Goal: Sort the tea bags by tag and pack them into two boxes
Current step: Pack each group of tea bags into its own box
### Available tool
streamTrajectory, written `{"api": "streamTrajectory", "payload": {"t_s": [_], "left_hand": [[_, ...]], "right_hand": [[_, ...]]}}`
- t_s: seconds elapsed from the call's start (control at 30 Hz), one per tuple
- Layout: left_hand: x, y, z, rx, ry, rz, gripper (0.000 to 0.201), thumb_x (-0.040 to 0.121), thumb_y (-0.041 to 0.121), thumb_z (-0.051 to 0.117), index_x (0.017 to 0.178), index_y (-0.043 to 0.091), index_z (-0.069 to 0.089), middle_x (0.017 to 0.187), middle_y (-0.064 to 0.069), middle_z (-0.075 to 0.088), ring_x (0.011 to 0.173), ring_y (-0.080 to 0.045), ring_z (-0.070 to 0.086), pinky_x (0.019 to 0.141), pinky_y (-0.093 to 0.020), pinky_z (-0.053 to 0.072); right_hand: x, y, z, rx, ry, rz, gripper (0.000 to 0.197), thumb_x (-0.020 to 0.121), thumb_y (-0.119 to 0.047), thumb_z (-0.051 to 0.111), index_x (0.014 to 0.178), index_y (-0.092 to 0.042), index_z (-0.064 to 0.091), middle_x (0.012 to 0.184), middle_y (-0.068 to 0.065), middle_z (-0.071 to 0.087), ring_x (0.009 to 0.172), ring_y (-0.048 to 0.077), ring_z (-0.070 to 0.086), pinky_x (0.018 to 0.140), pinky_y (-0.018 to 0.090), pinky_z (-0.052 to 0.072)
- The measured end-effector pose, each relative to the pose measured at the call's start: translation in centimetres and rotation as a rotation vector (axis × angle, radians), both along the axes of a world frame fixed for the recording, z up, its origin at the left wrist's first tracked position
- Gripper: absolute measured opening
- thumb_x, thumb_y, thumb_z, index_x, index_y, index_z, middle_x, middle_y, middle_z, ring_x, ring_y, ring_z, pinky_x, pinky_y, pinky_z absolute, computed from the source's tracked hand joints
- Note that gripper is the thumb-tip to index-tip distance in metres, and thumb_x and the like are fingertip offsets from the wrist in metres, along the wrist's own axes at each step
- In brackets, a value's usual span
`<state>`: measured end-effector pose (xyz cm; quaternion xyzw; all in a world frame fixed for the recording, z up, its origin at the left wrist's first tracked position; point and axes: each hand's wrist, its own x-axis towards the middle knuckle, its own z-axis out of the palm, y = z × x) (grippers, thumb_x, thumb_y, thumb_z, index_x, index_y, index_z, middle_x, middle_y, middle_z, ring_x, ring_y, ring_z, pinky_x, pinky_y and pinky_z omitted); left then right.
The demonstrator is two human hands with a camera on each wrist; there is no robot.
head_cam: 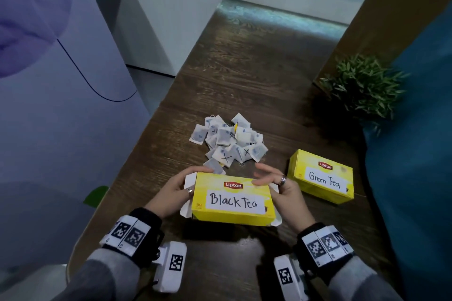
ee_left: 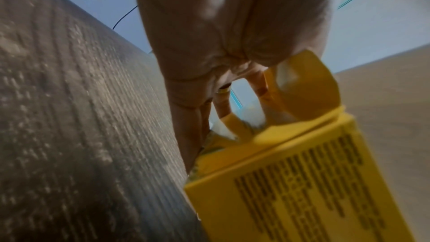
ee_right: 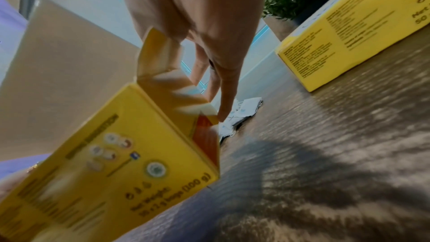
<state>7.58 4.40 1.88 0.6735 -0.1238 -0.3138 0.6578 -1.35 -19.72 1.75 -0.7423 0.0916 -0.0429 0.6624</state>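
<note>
With my left hand (head_cam: 171, 193) and right hand (head_cam: 281, 186) curled round the ends of the yellow cardboard "Black Tea" box (head_cam: 232, 199) at 6 o'clock, its loose end flaps could snag and scatter the white paper tea bags (head_cam: 228, 142) piled at 12.

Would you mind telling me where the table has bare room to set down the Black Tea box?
Bare wood lies beyond the tea bag pile, toward the table's far end, and between the pile and the Green Tea box. The near edge by the wrists is also bare. It is crowded between the Black Tea box and the pile.
</note>
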Motion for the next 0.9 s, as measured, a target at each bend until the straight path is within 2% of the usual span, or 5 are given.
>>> {"api": "streamTrajectory", "payload": {"t_s": [0.23,0.33,0.53,0.67,0.9], "left_hand": [[-0.2,1.1,-0.6,0.024,0.047,0.011,0.033,0.079,0.003,0.063,0.103,0.024,0.066,0.107,0.006,0.070,0.100,-0.009,0.065,0.078,-0.022,0.052],[-0.3,1.9,-1.2,0.016,0.172,0.028,0.037,0.078,0.005,0.070,0.110,0.023,0.062,0.100,0.007,0.074,0.094,-0.013,0.068,0.071,-0.019,0.053],[0.5,2.6,-2.0,-0.073,0.385,0.257,0.037,0.085,0.030,0.061,0.116,0.010,0.062,0.116,-0.013,0.068,0.105,-0.029,0.066,0.090,-0.040,0.052],[2.2,3.7,-2.4,-0.034,0.322,0.407,0.025,0.093,0.026,0.051,0.111,0.012,0.063,0.113,-0.012,0.069,0.095,-0.024,0.068,0.079,-0.037,0.053],[4.6,5.9,-3.2,-0.037,0.310,0.518,0.037,0.093,0.034,0.049,0.125,0.016,0.056,0.123,-0.010,0.064,0.113,-0.030,0.060,0.099,-0.046,0.045]], "right_hand": [[0.6,0.6,-0.6,0.055,0.074,0.004,0.008,0.076,-0.013,0.073,0.068,-0.011,0.071,0.079,-0.009,0.069,0.078,0.010,0.064,0.070,0.023,0.049],[2.0,1.2,-1.1,0.044,0.191,-0.033,0.042,0.086,-0.038,0.061,0.050,-0.018,0.052,0.055,-0.011,0.048,0.054,0.005,0.043,0.054,0.022,0.035],[6.8,2.2,-1.9,-0.143,0.386,0.105,0.066,0.077,-0.067,0.054,0.066,-0.002,0.052,0.067,0.010,0.043,0.064,0.020,0.040,0.064,0.030,0.031],[10.4,-0.7,-1.3,-0.288,0.306,-0.173,0.018,0.085,-0.038,0.064,0.093,-0.023,0.066,0.096,0.003,0.063,0.095,0.020,0.059,0.090,0.034,0.043],[14.3,-2.9,-4.3,-0.367,0.568,-0.064,0.142,0.042,-0.046,0.091,0.149,-0.022,0.001,0.150,0.008,0.034,0.139,0.030,0.029,0.115,0.050,0.022]]}}
